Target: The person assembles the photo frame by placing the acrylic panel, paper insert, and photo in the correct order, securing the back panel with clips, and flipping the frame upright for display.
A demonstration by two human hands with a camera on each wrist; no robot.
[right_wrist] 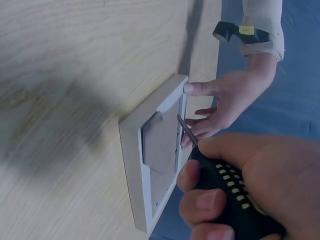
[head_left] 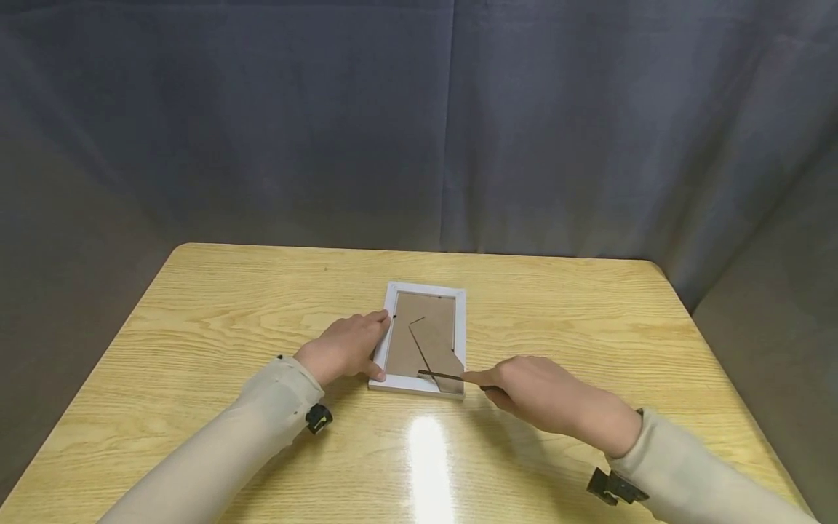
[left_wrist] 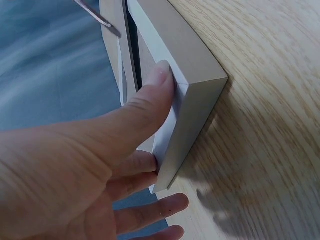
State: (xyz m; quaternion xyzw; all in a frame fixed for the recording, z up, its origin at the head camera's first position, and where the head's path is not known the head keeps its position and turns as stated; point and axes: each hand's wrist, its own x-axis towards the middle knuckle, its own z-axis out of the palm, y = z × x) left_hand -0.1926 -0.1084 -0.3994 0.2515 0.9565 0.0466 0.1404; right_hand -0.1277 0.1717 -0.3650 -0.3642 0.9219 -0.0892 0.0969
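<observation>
A white picture frame (head_left: 460,320) lies back side up on the table, its brown backing board (head_left: 435,309) showing. A flat brown piece (head_left: 435,353) on the board reaches over the frame's near right rim. My left hand (head_left: 347,346) holds the frame's left side, with the thumb (left_wrist: 159,75) on the near corner of the rim and the fingers spread along the edge. In my right hand (head_left: 537,389) is a screwdriver, gripped by its dark, yellow-dotted handle (right_wrist: 227,192). Its thin shaft (head_left: 444,375) points left above the near end of the board; whether the tip touches is unclear.
The frame rests on a light wood-grain table (head_left: 229,306). Beyond the table's far edge hangs a dark grey curtain (head_left: 327,131), which continues along both sides. Each sleeve carries a black strap clip (head_left: 318,418) at the wrist.
</observation>
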